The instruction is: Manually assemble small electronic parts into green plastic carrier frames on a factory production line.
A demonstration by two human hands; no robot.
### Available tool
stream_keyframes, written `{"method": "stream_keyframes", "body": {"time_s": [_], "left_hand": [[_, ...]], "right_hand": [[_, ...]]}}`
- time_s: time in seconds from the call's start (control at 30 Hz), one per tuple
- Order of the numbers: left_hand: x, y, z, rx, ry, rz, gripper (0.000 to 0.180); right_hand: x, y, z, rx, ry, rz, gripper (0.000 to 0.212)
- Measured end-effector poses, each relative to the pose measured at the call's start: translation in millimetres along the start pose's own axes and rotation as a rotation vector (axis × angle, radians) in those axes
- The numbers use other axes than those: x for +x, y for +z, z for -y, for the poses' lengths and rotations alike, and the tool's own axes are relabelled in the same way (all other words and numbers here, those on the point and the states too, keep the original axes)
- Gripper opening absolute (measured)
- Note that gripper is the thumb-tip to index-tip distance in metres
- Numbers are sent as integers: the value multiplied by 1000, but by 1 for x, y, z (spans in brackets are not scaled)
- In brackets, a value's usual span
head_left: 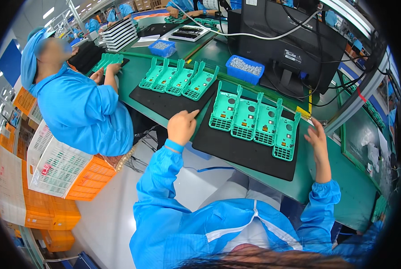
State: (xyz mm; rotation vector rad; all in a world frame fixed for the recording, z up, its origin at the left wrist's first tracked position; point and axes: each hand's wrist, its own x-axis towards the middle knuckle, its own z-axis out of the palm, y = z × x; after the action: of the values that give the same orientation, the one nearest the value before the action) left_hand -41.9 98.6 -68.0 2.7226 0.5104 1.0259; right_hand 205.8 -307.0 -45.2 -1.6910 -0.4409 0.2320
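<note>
From where I stand, 4 green slotted housings (247, 117) lie side by side in a slanting row on a black mat (227, 150), with a blue bin (243, 77) of small pale pieces beyond them. The worker's left hand (180, 128) is at the mat's left side, index finger extended and the rest curled, contents impossible to tell from here; the right hand (316, 138), fingers loosely spread wide, is near the rightmost housing.

Four green frames (246, 117) are lying on one black mat (241, 154), and four more are lying on another mat (153, 104). Two blue boxes (243, 77) and one monitor (263, 40) are standing behind.
</note>
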Motion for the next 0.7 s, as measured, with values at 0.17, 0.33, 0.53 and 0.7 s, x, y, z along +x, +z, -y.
{"method": "stream_keyframes", "body": {"time_s": [0.17, 0.33, 0.53, 0.7], "left_hand": [[-24, 10, 1, 136, 32, -66, 36], [-17, 10, -1, 34, 20, -57, 34], [-11, 6, 24, -102, 38, 25, 43], [-5, -9, 68, -245, 92, 206, 54]], "right_hand": [[-13, 12, -1, 43, 142, 101, 63], [-28, 15, 8, 70, 246, 201, 74], [-63, 3, 38, 55, 280, 50, 72], [-117, -89, 36, -161, 373, -182, 64]]}}
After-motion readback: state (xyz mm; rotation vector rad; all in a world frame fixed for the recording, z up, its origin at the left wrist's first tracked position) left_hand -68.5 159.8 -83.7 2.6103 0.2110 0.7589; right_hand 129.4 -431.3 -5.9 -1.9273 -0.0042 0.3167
